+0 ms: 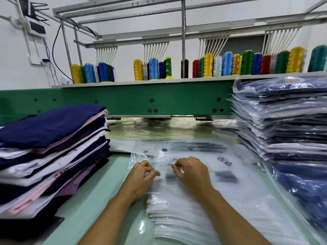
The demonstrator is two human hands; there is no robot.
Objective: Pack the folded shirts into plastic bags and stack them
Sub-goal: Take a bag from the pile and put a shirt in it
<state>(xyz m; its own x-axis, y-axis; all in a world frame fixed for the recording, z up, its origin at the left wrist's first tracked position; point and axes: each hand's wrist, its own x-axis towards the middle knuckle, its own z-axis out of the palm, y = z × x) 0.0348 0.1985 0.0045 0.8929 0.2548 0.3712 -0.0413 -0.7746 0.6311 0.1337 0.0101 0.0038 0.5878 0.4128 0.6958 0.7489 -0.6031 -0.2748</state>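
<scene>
Counter point(99, 200), middle: left hand point(141, 174) and right hand point(192, 174) fingers pinch top plastic bag point(208, 156); we risk lifting two, since film clings.

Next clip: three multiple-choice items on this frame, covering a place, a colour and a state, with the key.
1. The stack of bagged shirts stands: A. at the right; B. at the left; C. on the shelf.
2. The top shirt of the unbagged stack is: A. pink; B. navy; C. green.
3. The left hand and right hand: A. lie flat; B. pinch the top empty bag; C. lift a shirt.
1 A, it rises at right; 2 B, dark blue lies uppermost; 3 B, fingers curl on plastic.
</scene>
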